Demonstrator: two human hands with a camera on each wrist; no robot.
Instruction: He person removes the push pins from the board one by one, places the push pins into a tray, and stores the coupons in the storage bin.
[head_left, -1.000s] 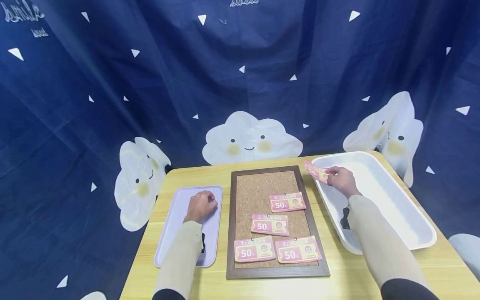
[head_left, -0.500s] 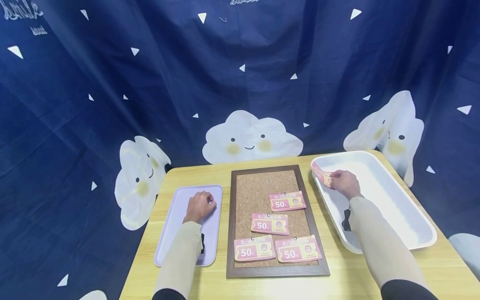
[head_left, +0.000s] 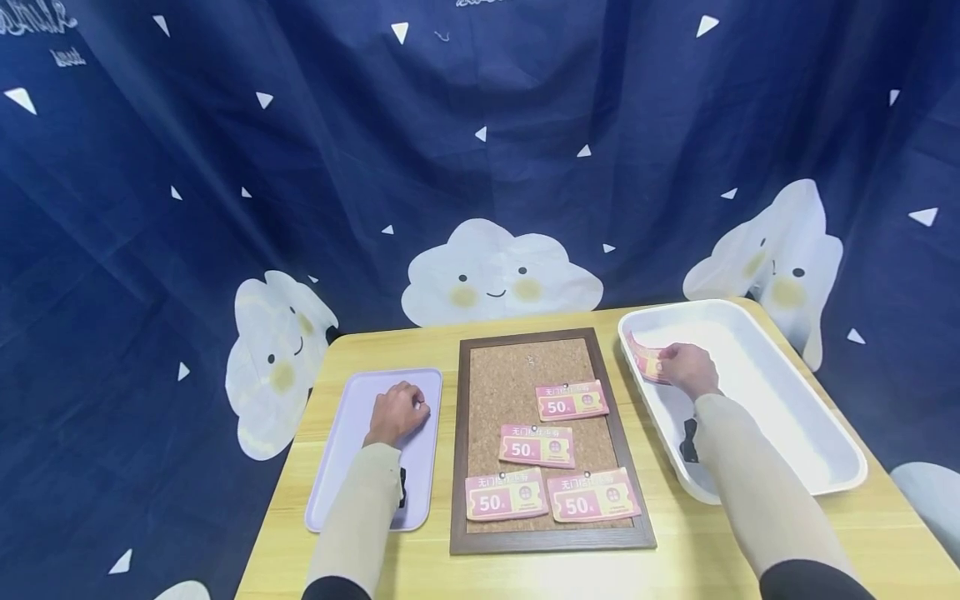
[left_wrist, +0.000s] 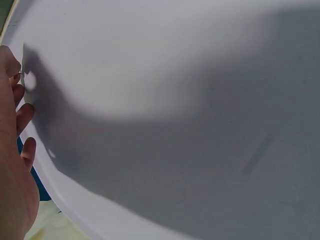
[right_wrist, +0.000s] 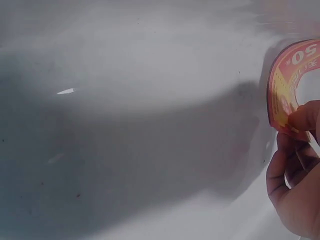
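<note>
Partly hidden, the coupon (head_left: 647, 362) (bent) sits in right-hand fingers (right_wrist: 303, 118).

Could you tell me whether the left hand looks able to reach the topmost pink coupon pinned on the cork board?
Probably yes: the left hand rests on the lilac tray beside the cork board, and nothing lies between it and that pink coupon.

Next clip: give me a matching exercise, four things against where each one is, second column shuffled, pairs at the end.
Things:
1. left hand
2. coupon in the right hand
3. cork board
4. four pinned coupons

Places:
A. on the cork board
B. on the lilac tray
C. in the white tray, at its near-left wall
D. between the two trays

Pairs: 1-B, 2-C, 3-D, 4-A
</note>
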